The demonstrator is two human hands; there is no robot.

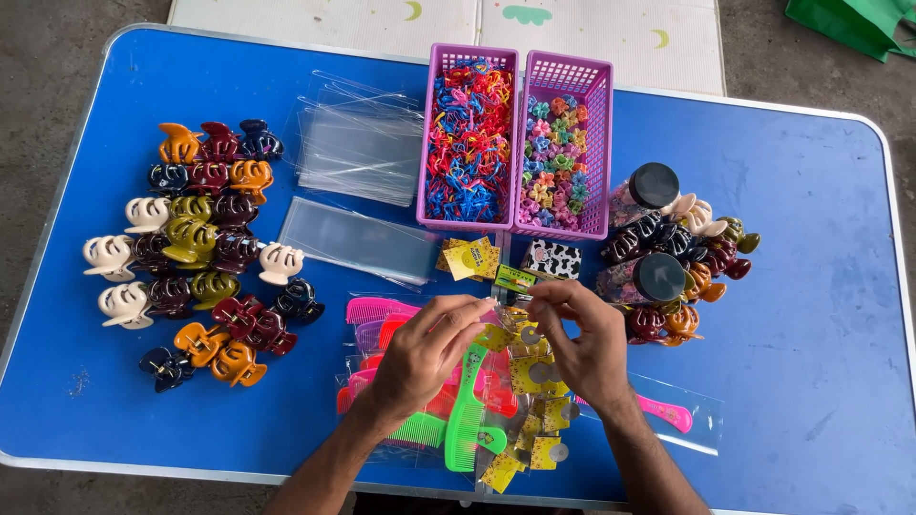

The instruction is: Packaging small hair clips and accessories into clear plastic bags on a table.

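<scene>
My left hand [425, 348] and my right hand [582, 339] meet over the middle of the blue table [811, 381], fingertips pinching a small clear plastic packet [504, 313] between them. Under my hands lies a pile of bagged combs: a green comb [465, 415], pink combs [374, 310] and one pink comb in a clear bag [668, 413]. Several small yellow cards with round grey discs [534, 401] spill beneath my right hand.
Many hair claw clips [196, 248] in several colours cover the left side. Clear plastic bags [358, 143] lie behind. Two purple baskets [515, 133] hold small coloured hair ties and clips. Two black-lidded jars [649, 186] and more claw clips sit to the right.
</scene>
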